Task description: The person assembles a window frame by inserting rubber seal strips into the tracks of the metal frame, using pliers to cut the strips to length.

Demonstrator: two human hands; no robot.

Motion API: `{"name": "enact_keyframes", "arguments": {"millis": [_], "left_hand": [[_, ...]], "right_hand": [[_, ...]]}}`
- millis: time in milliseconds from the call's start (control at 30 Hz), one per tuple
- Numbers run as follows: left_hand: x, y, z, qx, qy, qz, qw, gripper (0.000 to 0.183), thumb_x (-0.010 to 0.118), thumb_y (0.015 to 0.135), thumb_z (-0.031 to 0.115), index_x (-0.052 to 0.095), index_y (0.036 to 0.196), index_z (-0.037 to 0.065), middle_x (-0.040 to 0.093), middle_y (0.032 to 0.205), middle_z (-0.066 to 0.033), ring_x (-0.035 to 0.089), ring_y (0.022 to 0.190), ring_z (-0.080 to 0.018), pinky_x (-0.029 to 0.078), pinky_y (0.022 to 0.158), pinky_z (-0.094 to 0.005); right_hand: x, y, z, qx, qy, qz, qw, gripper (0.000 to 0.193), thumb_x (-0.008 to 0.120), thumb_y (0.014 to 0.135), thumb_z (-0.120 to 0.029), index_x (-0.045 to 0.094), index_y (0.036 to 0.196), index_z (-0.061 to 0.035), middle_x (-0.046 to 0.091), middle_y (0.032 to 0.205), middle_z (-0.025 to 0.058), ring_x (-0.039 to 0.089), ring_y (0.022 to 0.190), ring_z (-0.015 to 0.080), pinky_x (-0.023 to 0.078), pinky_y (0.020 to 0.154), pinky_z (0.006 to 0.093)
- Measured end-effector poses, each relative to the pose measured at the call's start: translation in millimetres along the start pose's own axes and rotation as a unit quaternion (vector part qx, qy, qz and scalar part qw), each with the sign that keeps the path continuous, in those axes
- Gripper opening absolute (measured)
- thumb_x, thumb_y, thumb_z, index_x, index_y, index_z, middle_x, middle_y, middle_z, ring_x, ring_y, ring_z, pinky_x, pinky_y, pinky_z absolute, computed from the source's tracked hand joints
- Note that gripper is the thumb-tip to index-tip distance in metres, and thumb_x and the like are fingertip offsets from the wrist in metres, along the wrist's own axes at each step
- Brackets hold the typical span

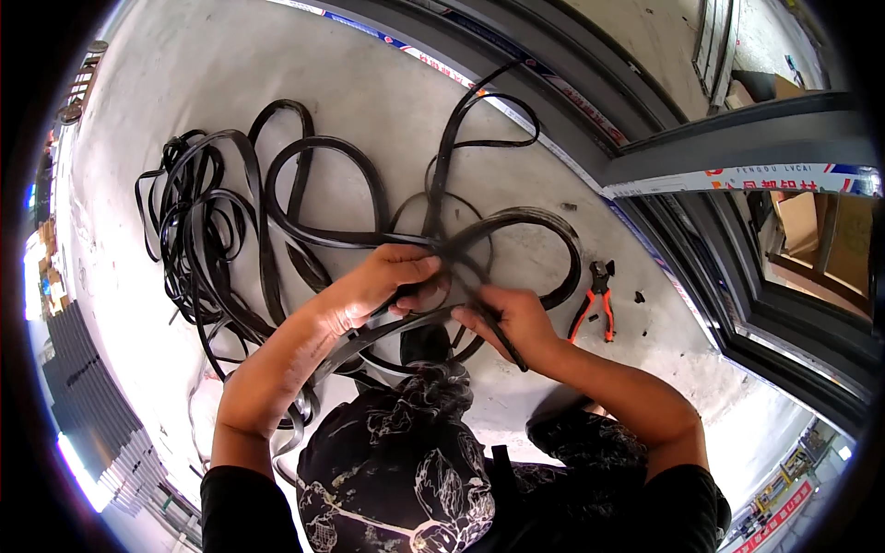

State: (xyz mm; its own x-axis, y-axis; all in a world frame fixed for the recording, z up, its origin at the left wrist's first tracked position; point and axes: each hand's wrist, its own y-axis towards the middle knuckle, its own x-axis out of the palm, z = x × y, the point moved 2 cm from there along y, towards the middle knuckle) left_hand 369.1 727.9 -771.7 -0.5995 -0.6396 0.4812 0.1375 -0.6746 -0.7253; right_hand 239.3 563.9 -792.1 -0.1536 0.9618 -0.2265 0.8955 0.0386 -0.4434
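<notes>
Both hands work on long black rubber sealing strip in the middle of the view. My left hand is closed round a length of it, thumb and fingers pressed together. Just to the right, my right hand pinches another part, and a short end of the strip sticks out below its fingers. Between the hands the strands cross and blur a little. Loops spread ahead and to both sides, and a dense tangle of thinner black strip lies on the floor at the left.
Pliers with orange-and-black handles lie on the grey floor right of my right hand, with small black scraps beside them. Dark grey metal frames with printed protective film run along the right. My patterned trouser leg is below.
</notes>
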Motion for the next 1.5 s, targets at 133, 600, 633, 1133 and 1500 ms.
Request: {"name": "enact_keyframes", "arguments": {"millis": [133, 600, 633, 1133, 1500], "left_hand": [[-3, 6, -7, 0.003, 0.076, 0.008, 0.997, 0.027, 0.053, 0.097, 0.024, 0.062, 0.096, -0.002, 0.051, 0.065, 0.0008, 0.040, 0.053, -0.0053, 0.030, 0.048, -0.0211], [-12, 3, 13, 0.243, 0.159, 0.184, 0.939, 0.023, 0.067, 0.091, 0.022, 0.056, 0.098, 0.003, 0.059, 0.077, -0.0006, 0.057, 0.074, -0.0101, 0.047, 0.071, -0.0260], [-10, 1, 15, 0.245, 0.148, 0.174, 0.942, 0.022, 0.066, 0.092, 0.023, 0.056, 0.097, 0.004, 0.056, 0.075, 0.0002, 0.054, 0.071, -0.0101, 0.046, 0.070, -0.0269], [89, -28, 79, 0.462, -0.031, 0.087, 0.882, 0.071, 0.065, 0.089, 0.041, 0.041, 0.137, -0.006, 0.059, 0.122, -0.0148, 0.058, 0.109, -0.0225, 0.044, 0.096, -0.0346], [108, -69, 88, 0.512, -0.051, -0.012, 0.857, 0.106, 0.073, 0.075, 0.056, 0.024, 0.143, -0.009, 0.060, 0.120, -0.0238, 0.055, 0.120, -0.0334, 0.038, 0.106, -0.0445]], "right_hand": [[-11, -9, 4, -0.017, -0.082, -0.005, 0.996, 0.043, 0.069, 0.085, -0.041, 0.057, 0.071, -0.0023, 0.054, 0.059, 0.0160, 0.053, 0.052, 0.0326, 0.041, 0.049, 0.0392], [-104, -147, 128, 0.082, -0.561, -0.146, 0.811, 0.031, 0.058, 0.083, -0.014, 0.059, 0.112, -0.0053, 0.065, 0.090, 0.0140, 0.064, 0.087, 0.0293, 0.054, 0.070, 0.0438], [-114, -136, 130, 0.120, -0.544, -0.183, 0.810, 0.035, 0.059, 0.082, -0.015, 0.059, 0.115, -0.0048, 0.065, 0.093, 0.0143, 0.064, 0.089, 0.0292, 0.054, 0.071, 0.0436], [-69, 1, -47, -0.206, 0.078, 0.131, 0.967, 0.034, 0.059, 0.096, -0.028, 0.048, 0.116, -0.0024, 0.053, 0.092, 0.0012, 0.053, 0.080, 0.0094, 0.046, 0.073, 0.0244], [-58, -15, -69, -0.209, 0.120, 0.090, 0.966, 0.028, 0.068, 0.089, -0.022, 0.054, 0.104, -0.0026, 0.053, 0.086, 0.0047, 0.051, 0.077, 0.0147, 0.044, 0.071, 0.0282]]}}
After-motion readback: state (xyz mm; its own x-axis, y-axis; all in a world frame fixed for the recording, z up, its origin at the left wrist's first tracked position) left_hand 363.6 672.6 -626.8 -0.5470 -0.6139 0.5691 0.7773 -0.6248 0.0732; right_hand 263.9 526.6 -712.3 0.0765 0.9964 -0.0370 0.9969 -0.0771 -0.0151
